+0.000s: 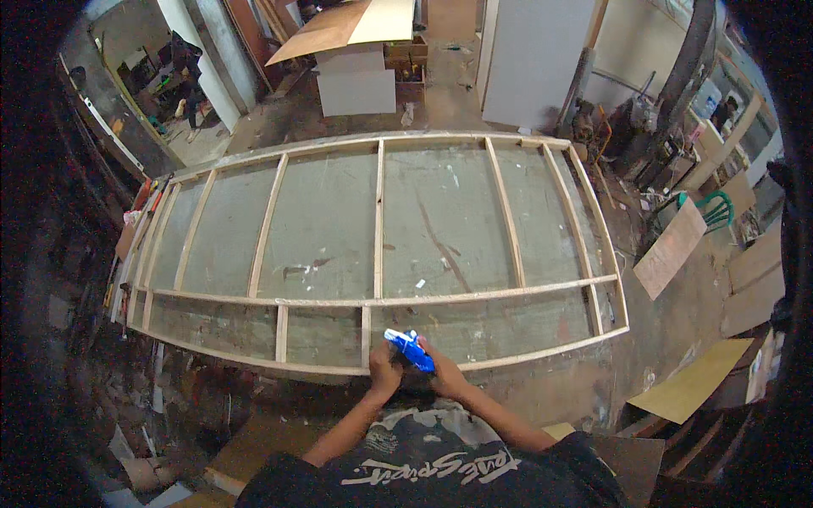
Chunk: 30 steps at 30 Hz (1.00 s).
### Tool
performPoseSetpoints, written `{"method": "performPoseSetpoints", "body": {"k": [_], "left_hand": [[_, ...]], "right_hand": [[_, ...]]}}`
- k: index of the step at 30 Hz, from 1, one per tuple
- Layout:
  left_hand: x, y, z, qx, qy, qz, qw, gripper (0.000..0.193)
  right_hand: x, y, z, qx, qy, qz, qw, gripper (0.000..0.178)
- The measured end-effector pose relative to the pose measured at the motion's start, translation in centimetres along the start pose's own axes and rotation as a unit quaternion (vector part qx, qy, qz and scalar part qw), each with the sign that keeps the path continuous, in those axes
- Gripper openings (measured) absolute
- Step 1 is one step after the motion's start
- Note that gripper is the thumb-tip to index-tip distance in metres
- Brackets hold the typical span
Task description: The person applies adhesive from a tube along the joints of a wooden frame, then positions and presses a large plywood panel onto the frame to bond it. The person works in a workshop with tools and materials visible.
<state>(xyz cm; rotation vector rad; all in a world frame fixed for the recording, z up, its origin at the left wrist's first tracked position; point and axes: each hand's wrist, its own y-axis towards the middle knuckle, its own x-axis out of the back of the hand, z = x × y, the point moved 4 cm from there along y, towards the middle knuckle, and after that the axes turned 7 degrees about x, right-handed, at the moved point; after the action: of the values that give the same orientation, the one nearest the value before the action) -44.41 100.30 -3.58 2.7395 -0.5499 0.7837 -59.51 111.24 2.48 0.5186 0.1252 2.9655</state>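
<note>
A small, shiny blue-and-white packet (412,350) is held up in front of my waist, its white end tilted to the upper left. My right hand (445,372) grips it from the right side. Just left of the packet, my left hand (386,371) is closed, and whatever its fingers hold is hidden. Both hands are above the near edge of a large pale wooden frame (330,301). Thin crosspieces divide the frame, and one long rail runs along its near part.
Under the frame is a stained grey-green board surface (326,220). Long tools (152,207) lie along its left end. Behind it stands a bench topped with plywood sheets (356,25). A plywood offcut (671,247) and a yellowish panel (690,381) are at the right. A doorway opens at the far left.
</note>
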Motion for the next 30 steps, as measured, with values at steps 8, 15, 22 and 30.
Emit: {"method": "performPoseSetpoints", "body": {"k": [8,15,22,30], "left_hand": [[1.3,-0.8,-2.9,0.014,0.078,-0.044,0.996,0.029],[-0.5,-1.1,-2.2,0.112,-0.151,0.052,0.981,0.048],[-1.9,1.1,-5.0,-0.164,0.018,0.009,0.986,0.044],[-4.2,0.1,-17.1,-0.115,-0.157,0.115,0.974,0.027]], "right_hand": [[-0.8,-1.4,-0.7,-0.035,-0.057,0.011,0.998,0.068],[0.3,-3.8,-0.7,-0.002,-0.018,-0.023,1.0,0.055],[3.5,-4.2,1.2,-0.032,-0.055,-0.148,0.987,0.038],[10.6,-11.2,7.1,0.027,-0.007,-0.472,0.881,0.039]]}}
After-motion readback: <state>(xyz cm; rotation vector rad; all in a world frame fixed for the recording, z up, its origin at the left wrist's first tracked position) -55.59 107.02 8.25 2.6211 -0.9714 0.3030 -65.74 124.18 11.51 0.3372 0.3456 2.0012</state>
